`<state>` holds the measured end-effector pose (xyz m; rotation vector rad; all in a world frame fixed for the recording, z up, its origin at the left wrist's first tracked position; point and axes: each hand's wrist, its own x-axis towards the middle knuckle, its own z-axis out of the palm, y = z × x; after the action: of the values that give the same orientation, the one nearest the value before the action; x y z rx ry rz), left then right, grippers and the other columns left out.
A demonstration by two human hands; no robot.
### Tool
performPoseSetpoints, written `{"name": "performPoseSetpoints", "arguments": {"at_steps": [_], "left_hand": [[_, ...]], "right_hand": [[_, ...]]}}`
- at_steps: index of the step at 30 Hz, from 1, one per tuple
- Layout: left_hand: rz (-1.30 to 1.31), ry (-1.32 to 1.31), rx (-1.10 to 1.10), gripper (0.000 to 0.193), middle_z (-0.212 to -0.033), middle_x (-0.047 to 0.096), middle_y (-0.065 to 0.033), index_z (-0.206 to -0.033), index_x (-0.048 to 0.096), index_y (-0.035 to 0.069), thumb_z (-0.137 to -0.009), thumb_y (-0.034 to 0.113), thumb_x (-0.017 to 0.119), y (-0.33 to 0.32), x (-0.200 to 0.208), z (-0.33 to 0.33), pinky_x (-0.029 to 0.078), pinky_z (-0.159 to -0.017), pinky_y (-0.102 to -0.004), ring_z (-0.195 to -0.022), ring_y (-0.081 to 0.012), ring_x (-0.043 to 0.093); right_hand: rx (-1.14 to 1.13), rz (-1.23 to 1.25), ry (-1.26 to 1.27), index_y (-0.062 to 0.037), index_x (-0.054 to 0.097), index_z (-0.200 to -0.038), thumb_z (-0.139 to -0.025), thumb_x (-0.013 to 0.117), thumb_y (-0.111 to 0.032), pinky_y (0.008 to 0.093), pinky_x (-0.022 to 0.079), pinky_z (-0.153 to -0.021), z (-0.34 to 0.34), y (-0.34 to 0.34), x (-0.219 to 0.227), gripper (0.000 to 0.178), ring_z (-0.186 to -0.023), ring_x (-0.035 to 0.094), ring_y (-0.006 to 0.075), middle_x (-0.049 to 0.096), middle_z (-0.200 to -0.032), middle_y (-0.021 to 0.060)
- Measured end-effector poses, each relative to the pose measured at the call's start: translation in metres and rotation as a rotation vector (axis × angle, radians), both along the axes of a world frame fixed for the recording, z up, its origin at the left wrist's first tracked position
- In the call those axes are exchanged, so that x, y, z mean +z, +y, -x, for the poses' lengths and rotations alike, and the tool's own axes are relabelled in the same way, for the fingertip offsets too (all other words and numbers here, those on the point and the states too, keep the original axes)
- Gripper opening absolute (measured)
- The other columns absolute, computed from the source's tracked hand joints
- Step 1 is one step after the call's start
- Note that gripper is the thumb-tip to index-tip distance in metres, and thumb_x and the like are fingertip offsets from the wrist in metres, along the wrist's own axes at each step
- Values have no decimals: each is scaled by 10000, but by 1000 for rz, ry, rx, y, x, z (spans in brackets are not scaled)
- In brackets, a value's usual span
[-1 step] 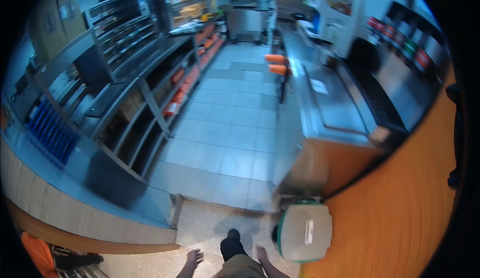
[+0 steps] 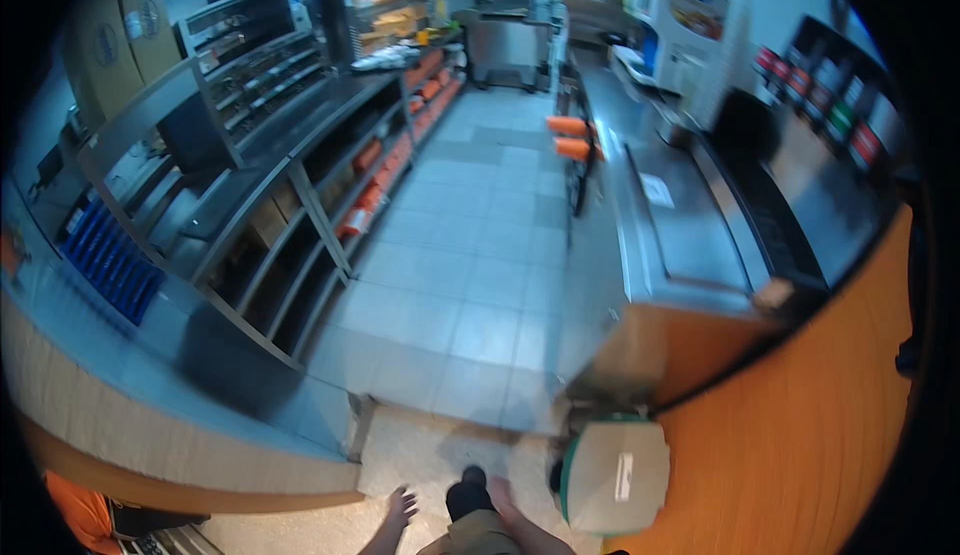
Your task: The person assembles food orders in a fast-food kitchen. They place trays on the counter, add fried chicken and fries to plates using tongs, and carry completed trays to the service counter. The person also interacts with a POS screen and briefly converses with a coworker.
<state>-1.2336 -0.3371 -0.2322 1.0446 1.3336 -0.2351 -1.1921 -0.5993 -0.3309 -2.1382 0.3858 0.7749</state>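
Note:
My left hand [image 2: 398,513] hangs at the bottom edge with its fingers spread and nothing in it, over the pale speckled floor. My right hand [image 2: 512,511] hangs just to the right, also holding nothing, close to a white bin with a green rim [image 2: 612,475]. Between the hands are my black shoe [image 2: 468,487] and a khaki trouser leg [image 2: 478,537]. Neither hand touches anything.
A grey tiled aisle [image 2: 470,255] runs ahead. On the left are a steel counter [image 2: 150,355] and shelving with orange packs [image 2: 365,210]. A long steel counter [image 2: 680,225] and a curved orange wall [image 2: 800,405] lie on the right. A low counter end [image 2: 200,455] juts in at lower left.

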Motion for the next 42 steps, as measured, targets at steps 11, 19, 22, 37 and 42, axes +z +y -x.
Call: {"name": "performPoseSetpoints", "arguments": {"at_steps": [11, 19, 22, 37, 42], "left_hand": [[-770, -1330, -534, 687, -1211, 663, -146, -1543, 235, 61, -1017, 435, 469, 317, 544, -696, 373, -1048, -343, -1155, -208, 599], [-301, -867, 23, 594, -723, 657, -100, -1197, 583, 46, -903, 561, 602, 449, 385, -965, 488, -511, -360, -609, -210, 634], [-138, -99, -647, 317, -947, 685, -127, -1118, 600, 110, -848, 272, 635, 371, 270, -1013, 543, -620, -467, -763, -241, 669], [-130, -267, -1196, 513, -979, 706, -61, -1300, 588, 124, -872, 396, 668, 245, 220, -1556, 519, -717, -356, -841, -148, 654], [-17, 70, -929, 433, -1038, 678, -10, -1259, 582, 167, -912, 424, 614, 312, 208, -1694, 509, -720, -368, -863, -135, 638]], "right_hand": [[818, -1395, 482, -67, 392, -1477, -1012, 329, -584, 378, 370, -1097, -546, 339, 470, 698, -1290, 503, 237, 525, -1409, 103], [590, -134, -56, -43, 613, -1266, -899, 579, -458, 422, 515, -898, -824, 182, 318, 555, -1044, 655, 356, 667, -1169, 210], [161, 214, 46, -45, 628, -1236, -903, 575, -403, 424, 525, -881, -874, 60, 296, 493, -1003, 672, 339, 672, -1155, 203], [314, 106, -445, -66, 708, -1034, -891, 557, -359, 467, 525, -862, -1494, 91, 269, 360, -975, 667, 361, 696, -1047, 207], [114, -378, -557, -5, 661, -1101, -901, 625, -208, 283, 513, -687, -1866, 172, 334, 287, -746, 643, 135, 695, -812, 69]]}}
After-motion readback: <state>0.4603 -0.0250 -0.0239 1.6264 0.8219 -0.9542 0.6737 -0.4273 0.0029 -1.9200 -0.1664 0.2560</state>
